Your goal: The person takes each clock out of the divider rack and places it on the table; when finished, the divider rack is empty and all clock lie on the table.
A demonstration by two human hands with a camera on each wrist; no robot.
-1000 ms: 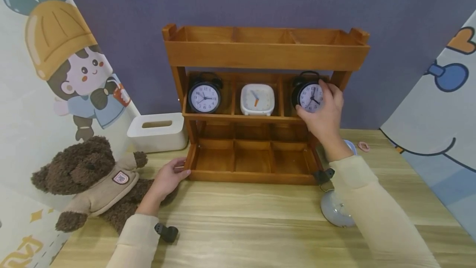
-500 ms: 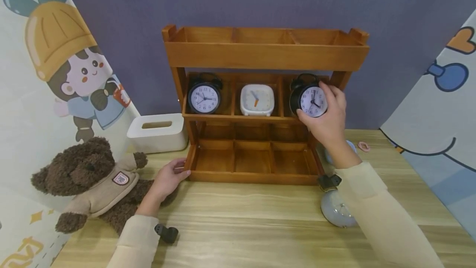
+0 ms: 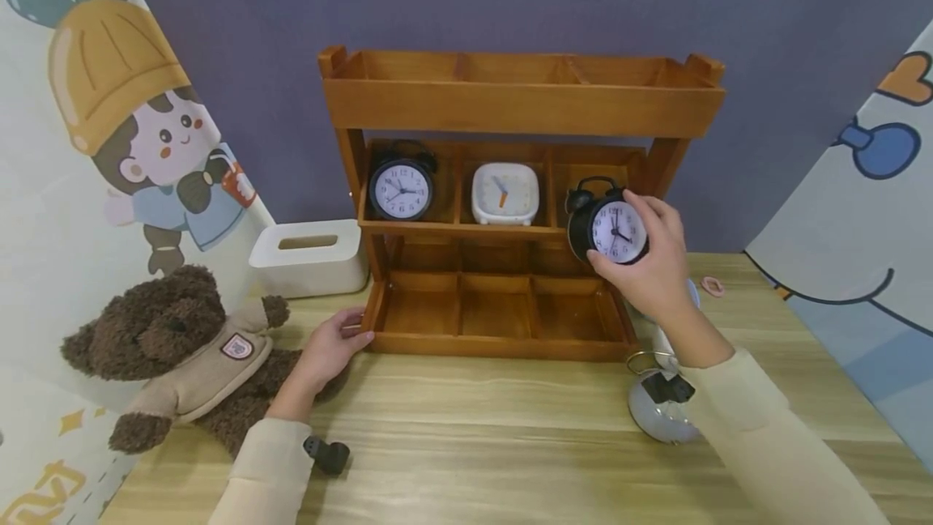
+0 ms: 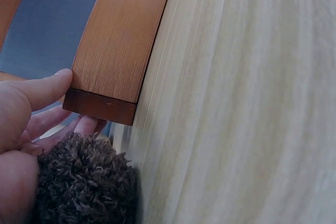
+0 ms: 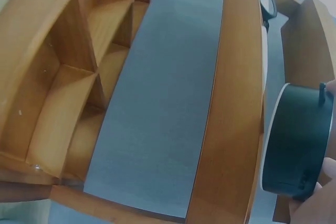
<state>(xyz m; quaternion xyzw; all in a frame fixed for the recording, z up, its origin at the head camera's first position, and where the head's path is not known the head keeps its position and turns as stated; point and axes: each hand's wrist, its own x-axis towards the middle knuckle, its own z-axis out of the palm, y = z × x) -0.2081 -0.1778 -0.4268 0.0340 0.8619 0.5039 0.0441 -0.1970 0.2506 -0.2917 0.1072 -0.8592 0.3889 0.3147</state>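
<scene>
In the head view my right hand (image 3: 659, 266) grips a black twin-bell alarm clock (image 3: 617, 231) by its rim, in front of the right compartment of the middle tier. Its dark side (image 5: 296, 140) shows in the right wrist view. A three-tier wooden shelf (image 3: 525, 109) stands against the wall. My left hand (image 3: 331, 351) holds its lower left front corner, thumb and fingers on either side of the wood (image 4: 118, 40). Another black alarm clock (image 3: 401, 191) sits in the middle tier's left compartment, and a white square clock (image 3: 504, 194) in the centre one.
A brown teddy bear (image 3: 211, 383) lies left of my left hand. Behind it stands a white tissue box (image 3: 313, 270). A pale grey round object (image 3: 656, 416) with a metal loop lies under my right wrist, partly covered. A small pink ring (image 3: 713, 287) is farther right.
My right hand has drawn the black alarm clock out of the right compartment, forward and down. The left hand has stayed on the shelf corner.
</scene>
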